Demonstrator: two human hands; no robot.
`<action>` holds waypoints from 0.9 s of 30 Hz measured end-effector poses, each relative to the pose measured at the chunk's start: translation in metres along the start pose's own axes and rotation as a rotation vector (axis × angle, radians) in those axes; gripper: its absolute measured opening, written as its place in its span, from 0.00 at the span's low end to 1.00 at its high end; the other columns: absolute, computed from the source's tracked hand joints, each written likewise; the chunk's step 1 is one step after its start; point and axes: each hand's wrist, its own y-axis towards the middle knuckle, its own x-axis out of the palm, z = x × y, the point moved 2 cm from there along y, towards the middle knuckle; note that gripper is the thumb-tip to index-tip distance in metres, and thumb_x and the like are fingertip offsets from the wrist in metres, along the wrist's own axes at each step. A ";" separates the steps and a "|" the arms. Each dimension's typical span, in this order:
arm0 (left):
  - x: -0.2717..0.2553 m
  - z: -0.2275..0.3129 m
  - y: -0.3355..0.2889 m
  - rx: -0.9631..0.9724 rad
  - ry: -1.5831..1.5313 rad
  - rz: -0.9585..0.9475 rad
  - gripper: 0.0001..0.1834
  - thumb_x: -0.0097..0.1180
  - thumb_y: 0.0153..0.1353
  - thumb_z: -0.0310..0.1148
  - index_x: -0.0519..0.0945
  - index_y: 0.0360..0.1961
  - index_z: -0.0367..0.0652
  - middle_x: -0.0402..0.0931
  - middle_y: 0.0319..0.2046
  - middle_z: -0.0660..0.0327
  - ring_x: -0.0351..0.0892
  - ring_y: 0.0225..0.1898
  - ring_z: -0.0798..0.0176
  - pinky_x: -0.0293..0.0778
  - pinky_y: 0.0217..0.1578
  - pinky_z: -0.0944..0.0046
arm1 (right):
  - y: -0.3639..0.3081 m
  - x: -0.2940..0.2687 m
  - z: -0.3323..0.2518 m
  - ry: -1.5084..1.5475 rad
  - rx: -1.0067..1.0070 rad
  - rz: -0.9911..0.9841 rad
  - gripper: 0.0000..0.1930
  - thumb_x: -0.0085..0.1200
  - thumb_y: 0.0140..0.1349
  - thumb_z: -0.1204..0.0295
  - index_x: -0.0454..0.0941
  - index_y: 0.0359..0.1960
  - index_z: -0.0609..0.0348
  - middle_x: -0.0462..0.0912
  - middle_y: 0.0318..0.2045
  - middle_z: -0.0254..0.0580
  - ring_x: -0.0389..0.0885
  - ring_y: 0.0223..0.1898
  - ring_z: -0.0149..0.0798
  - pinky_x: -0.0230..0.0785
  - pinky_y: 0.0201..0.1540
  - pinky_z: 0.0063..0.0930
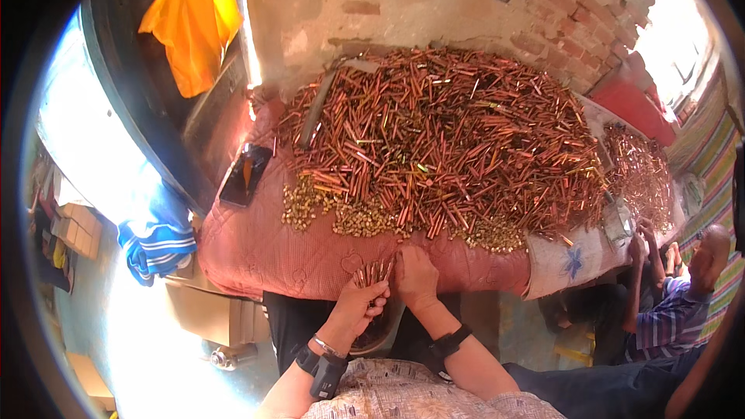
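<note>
My left hand [362, 308] is closed around a small bunch of thin copper-coloured metal rods [375, 271], their ends fanning upward. Close beside it, my right hand [417, 275] is at the front edge of the table with its fingers drawn together. Whatever they pinch, if anything, is too small to make out. Beyond my hands spreads a big heap of similar copper-coloured rods [458, 140]. Small brass-coloured pieces [363, 220] lie in clusters along the heap's near side, just past my fingertips.
Pink quilted cloth [256, 252] covers the table. A dark phone [246, 176] lies at the left, and a long flat bar [316, 112] rests on the heap. At the right, another person [675, 302] works beside a second pile [640, 171]. Cardboard boxes [206, 314] stand below left.
</note>
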 end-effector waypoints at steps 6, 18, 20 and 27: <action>-0.021 0.026 -0.012 0.004 0.090 0.067 0.08 0.51 0.56 0.24 0.69 0.37 0.43 0.69 0.22 0.63 0.64 0.18 0.74 0.55 0.12 0.79 | 0.001 0.027 -0.028 0.061 -0.066 0.159 0.05 0.41 0.55 0.70 0.67 0.31 0.56 0.72 0.29 0.48 0.73 0.29 0.54 0.67 0.28 0.46; -0.026 0.030 -0.008 0.022 0.141 0.076 0.10 0.52 0.55 0.24 0.68 0.38 0.44 0.69 0.23 0.62 0.64 0.18 0.74 0.55 0.12 0.80 | 0.003 0.030 -0.033 0.097 -0.007 0.129 0.06 0.43 0.55 0.70 0.68 0.34 0.56 0.72 0.30 0.48 0.73 0.33 0.55 0.66 0.32 0.45; -0.027 0.027 -0.008 0.022 0.135 0.042 0.10 0.52 0.56 0.24 0.68 0.38 0.45 0.69 0.23 0.63 0.63 0.18 0.74 0.56 0.13 0.80 | 0.002 0.025 -0.032 0.097 0.007 0.100 0.06 0.44 0.55 0.70 0.68 0.34 0.56 0.72 0.30 0.48 0.73 0.34 0.55 0.66 0.33 0.46; -0.020 0.032 -0.006 0.046 0.174 0.046 0.08 0.52 0.56 0.25 0.69 0.37 0.44 0.68 0.22 0.65 0.63 0.19 0.75 0.56 0.13 0.80 | 0.008 0.023 -0.031 0.067 -0.057 0.186 0.03 0.43 0.53 0.72 0.65 0.29 0.56 0.71 0.27 0.47 0.73 0.30 0.54 0.67 0.29 0.48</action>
